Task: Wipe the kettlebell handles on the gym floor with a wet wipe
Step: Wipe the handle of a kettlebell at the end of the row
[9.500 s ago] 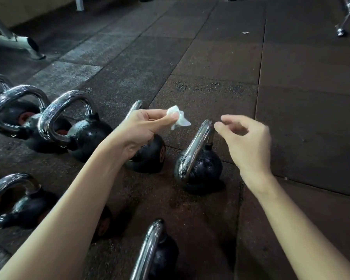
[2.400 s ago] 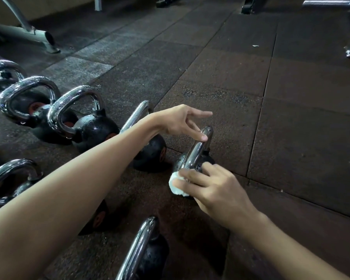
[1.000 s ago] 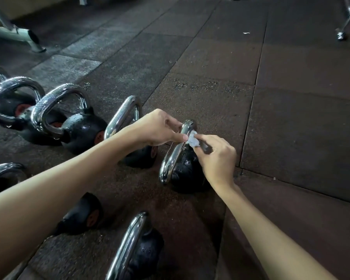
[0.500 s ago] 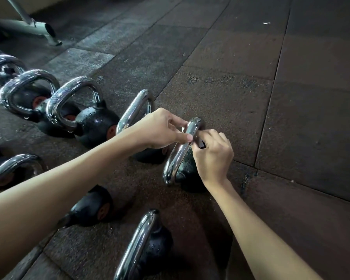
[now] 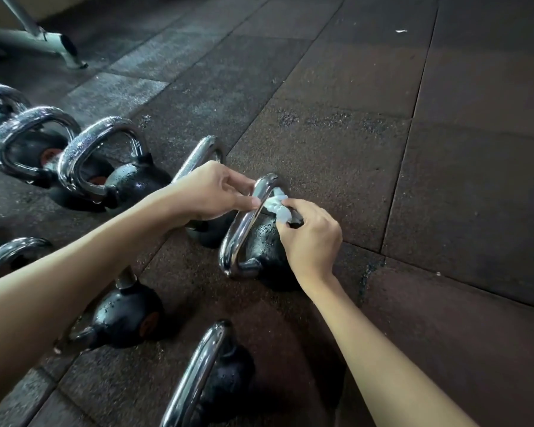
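Head camera alone: faces forward-down, close over kettlebell [image 5: 264,245].

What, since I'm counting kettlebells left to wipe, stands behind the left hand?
A kettlebell: its chrome handle rises above the left hand, and part of its black body shows below. The hand covers the middle, where handle meets body.

Kettlebells [image 5: 122,186] left on floor [image 5: 336,97]

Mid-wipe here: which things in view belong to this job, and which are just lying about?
Job: wet wipe, gripped by right hand; chrome handle, pinched by left hand; other kettlebells in the rows.
Lying about: metal frame foot, far left; white scrap on the floor mats, far right.
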`<control>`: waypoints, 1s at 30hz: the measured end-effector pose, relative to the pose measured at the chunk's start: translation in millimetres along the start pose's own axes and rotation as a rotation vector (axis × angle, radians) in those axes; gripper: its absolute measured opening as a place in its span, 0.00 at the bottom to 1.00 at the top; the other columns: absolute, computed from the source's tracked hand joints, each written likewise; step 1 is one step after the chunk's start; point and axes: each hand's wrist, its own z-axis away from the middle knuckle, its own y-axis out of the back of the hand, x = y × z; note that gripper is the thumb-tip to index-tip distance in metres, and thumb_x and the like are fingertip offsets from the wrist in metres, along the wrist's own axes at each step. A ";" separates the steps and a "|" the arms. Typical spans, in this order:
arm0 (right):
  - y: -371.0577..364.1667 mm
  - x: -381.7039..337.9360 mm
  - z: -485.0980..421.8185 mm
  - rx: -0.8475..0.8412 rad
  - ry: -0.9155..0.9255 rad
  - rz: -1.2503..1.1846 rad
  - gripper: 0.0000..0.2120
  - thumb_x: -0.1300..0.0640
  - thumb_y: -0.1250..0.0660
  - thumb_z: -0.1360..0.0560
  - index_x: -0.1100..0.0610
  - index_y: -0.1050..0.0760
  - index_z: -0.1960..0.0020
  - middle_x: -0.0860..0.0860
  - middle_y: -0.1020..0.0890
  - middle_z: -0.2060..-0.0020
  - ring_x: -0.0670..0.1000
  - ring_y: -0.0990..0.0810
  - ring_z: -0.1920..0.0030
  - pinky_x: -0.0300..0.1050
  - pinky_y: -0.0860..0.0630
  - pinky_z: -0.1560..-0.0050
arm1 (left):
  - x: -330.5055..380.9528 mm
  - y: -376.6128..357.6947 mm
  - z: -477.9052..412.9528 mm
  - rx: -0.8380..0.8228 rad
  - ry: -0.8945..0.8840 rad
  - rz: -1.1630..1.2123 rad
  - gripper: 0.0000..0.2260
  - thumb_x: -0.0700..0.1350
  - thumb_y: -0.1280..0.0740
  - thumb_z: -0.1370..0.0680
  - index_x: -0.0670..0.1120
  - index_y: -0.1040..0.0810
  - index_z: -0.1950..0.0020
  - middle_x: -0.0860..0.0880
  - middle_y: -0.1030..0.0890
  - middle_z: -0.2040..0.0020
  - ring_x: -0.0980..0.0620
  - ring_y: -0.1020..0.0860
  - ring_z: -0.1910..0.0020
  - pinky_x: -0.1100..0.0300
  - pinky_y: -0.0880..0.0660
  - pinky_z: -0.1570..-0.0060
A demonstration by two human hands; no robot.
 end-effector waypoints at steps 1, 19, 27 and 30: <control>-1.2 -4.0 -2.7 -0.011 -0.039 -0.040 0.08 0.58 0.24 0.30 0.52 0.13 0.51 0.46 0.12 0.56 0.50 0.15 0.58 0.46 0.20 0.55 | -3.4 3.3 -0.5 -0.001 0.012 0.009 0.19 0.55 0.22 0.26 0.54 0.16 0.36 0.52 0.12 0.49 0.56 0.15 0.49 0.65 0.24 0.50; -14.9 -35.9 -20.1 -0.309 -0.517 -0.651 0.10 0.62 0.19 0.32 0.54 0.13 0.52 0.46 0.11 0.59 0.48 0.12 0.55 0.58 0.16 0.46 | -28.2 12.9 -5.5 0.018 -0.034 0.031 0.14 0.52 0.24 0.23 0.54 0.15 0.37 0.60 0.13 0.56 0.67 0.17 0.56 0.71 0.27 0.54; -11.8 -39.8 -11.5 -0.410 -0.568 -0.674 0.10 0.65 0.20 0.31 0.56 0.15 0.53 0.51 0.11 0.59 0.49 0.12 0.57 0.49 0.16 0.50 | -31.6 11.3 -6.3 0.043 -0.019 0.025 0.17 0.53 0.24 0.24 0.53 0.16 0.35 0.56 0.13 0.53 0.62 0.16 0.51 0.69 0.25 0.49; -11.6 -45.0 -24.7 -0.395 -0.702 -0.802 0.10 0.68 0.22 0.29 0.61 0.18 0.49 0.53 0.12 0.59 0.43 0.17 0.66 0.35 0.23 0.64 | -29.5 9.0 -5.2 0.048 -0.019 0.041 0.16 0.53 0.24 0.23 0.53 0.15 0.36 0.55 0.13 0.51 0.60 0.16 0.49 0.67 0.24 0.44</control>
